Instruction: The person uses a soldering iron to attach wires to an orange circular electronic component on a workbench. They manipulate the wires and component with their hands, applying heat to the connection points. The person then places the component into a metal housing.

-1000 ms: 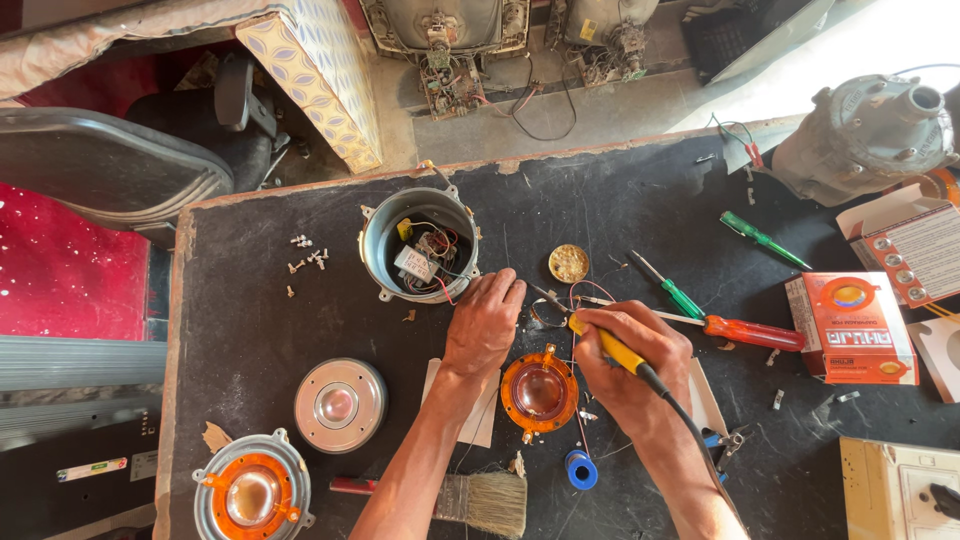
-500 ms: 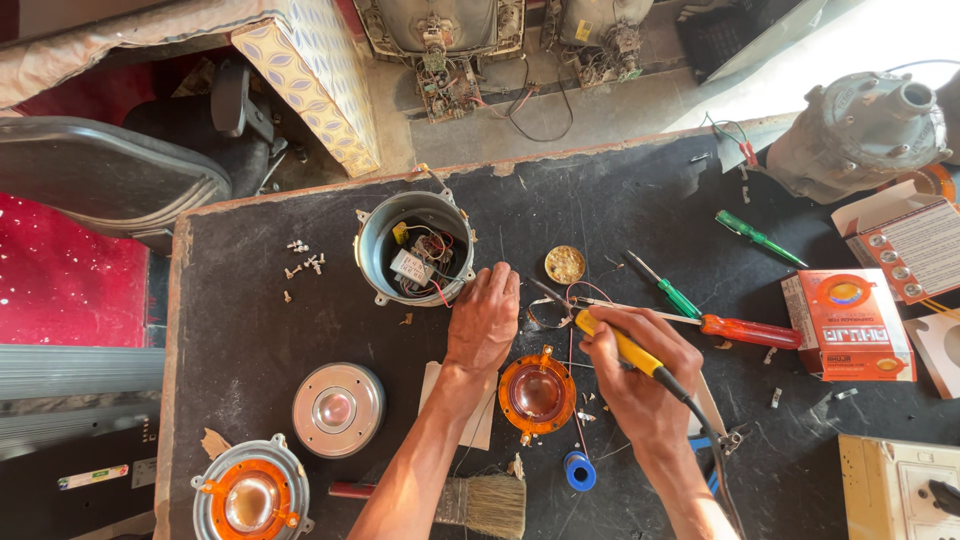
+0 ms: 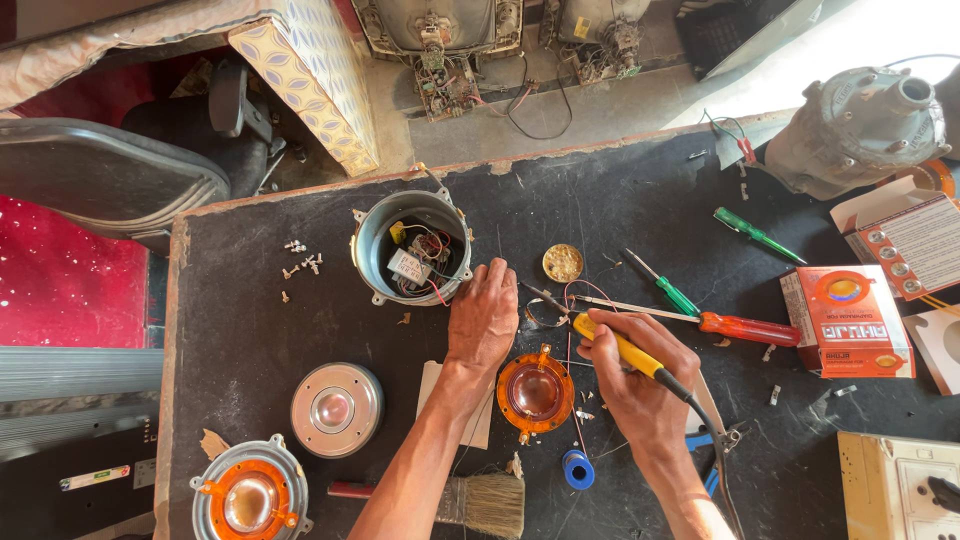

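- I see my right hand (image 3: 640, 375) gripping a yellow soldering iron (image 3: 625, 350), just right of the orange disc (image 3: 535, 392).
- My left hand (image 3: 483, 315) lies flat, fingers together, just left of the disc.

green screwdriver (image 3: 757, 235) right of tin (image 3: 563, 262) | red-handled screwdriver (image 3: 745, 327) beside orange box (image 3: 848, 318) | screws (image 3: 300, 265) left of grey can (image 3: 411, 262) | silver disc (image 3: 337, 408) above orange-centred disc (image 3: 249, 500) | brush (image 3: 480, 503) at table (image 3: 250, 330) edge | blue tape roll (image 3: 577, 468)

Orange-red box (image 3: 846, 318) at bench's right — white-lidded open carton (image 3: 905, 236) just behind.
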